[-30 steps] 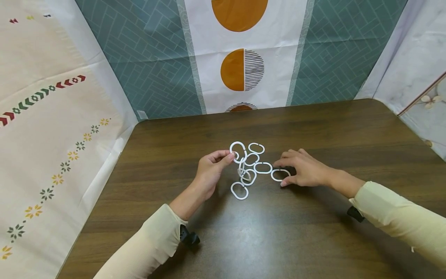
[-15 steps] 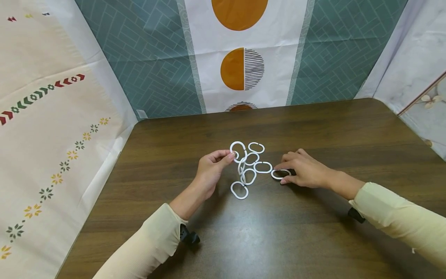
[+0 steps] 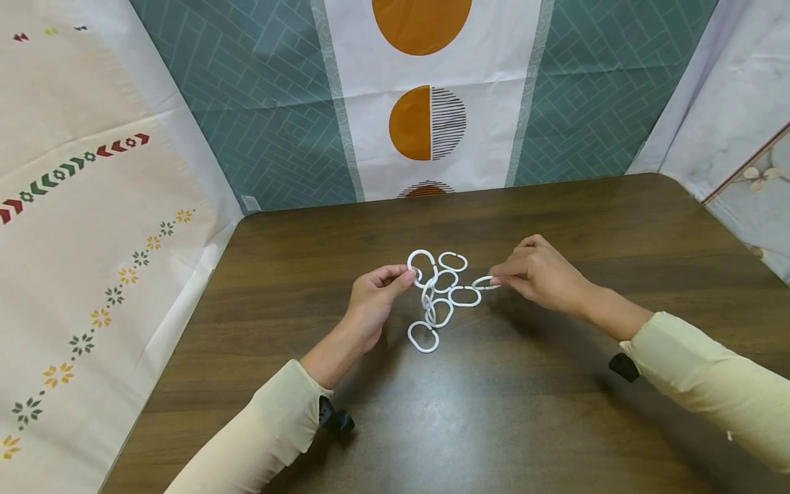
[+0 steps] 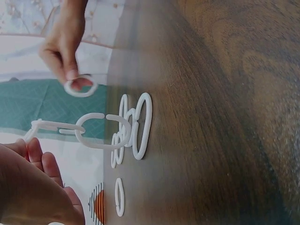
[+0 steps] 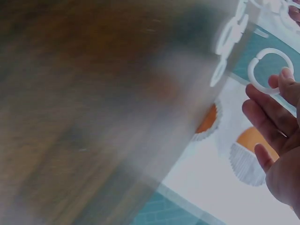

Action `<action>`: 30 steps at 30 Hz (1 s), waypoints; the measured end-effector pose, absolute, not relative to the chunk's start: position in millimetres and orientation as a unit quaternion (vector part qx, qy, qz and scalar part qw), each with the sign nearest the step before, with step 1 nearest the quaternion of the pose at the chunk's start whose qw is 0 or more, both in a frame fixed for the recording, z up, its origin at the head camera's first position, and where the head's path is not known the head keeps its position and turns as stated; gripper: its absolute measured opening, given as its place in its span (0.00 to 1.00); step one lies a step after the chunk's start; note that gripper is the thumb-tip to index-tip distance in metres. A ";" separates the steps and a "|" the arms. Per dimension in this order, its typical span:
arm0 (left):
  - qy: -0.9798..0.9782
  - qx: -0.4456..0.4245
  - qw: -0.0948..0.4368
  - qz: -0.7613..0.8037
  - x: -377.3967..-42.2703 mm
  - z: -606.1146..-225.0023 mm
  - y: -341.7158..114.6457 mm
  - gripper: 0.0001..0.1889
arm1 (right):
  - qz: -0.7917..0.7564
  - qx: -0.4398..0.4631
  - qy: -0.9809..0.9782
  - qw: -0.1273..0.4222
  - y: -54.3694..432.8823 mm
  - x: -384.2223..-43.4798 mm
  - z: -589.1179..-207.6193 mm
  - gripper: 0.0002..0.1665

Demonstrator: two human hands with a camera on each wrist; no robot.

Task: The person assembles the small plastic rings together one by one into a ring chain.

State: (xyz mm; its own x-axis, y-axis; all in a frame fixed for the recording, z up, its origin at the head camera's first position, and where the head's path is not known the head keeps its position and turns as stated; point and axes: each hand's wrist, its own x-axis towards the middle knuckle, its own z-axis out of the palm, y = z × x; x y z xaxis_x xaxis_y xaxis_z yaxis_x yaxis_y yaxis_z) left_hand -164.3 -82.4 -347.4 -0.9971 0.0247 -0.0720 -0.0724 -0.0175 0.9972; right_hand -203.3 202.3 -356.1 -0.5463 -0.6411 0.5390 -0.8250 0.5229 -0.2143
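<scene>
My left hand (image 3: 373,305) pinches the top of a short chain of white plastic C-shaped links (image 3: 422,252) between thumb and fingers. The chain hangs down, and its lower link (image 4: 93,145) overlaps the links lying behind it in the left wrist view. My right hand (image 3: 543,278) pinches a single white link (image 5: 251,72) between thumb and index finger, raised above the table, with the link's small gap showing at its upper left in the right wrist view. The other fingers of that hand are spread and loosely bent.
Several loose white links lie on the brown wooden table (image 3: 296,274) between the hands, including one at the front (image 3: 423,352) and one at the back (image 3: 465,261). Patterned cloths (image 3: 271,123) hang behind the table and at both sides.
My right hand has pinched the rightmost link and lifted it off the table, moving up and slightly away. The left hand stays in place, still holding the chain.
</scene>
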 end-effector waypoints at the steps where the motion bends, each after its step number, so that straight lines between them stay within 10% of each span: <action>1: 0.700 -0.017 0.034 0.713 -164.3 -347.8 -82.4 0.12 | 0.236 0.433 -0.844 0.209 201.1 -204.2 -354.1 0.12; 30: 0.688 -0.012 0.047 0.724 -163.5 -348.8 -78.9 0.11 | 0.320 0.476 -0.743 0.346 149.4 -205.8 -333.5 0.13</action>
State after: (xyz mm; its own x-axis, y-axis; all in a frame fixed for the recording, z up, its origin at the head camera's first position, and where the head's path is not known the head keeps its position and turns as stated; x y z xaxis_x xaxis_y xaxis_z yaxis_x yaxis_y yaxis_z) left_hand -163.5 -78.9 -348.8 -0.9952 0.0520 -0.0826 -0.0851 -0.0480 0.9952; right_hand -205.8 149.4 -333.5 -0.3080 -0.4856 0.8181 -0.9283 0.3416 -0.1466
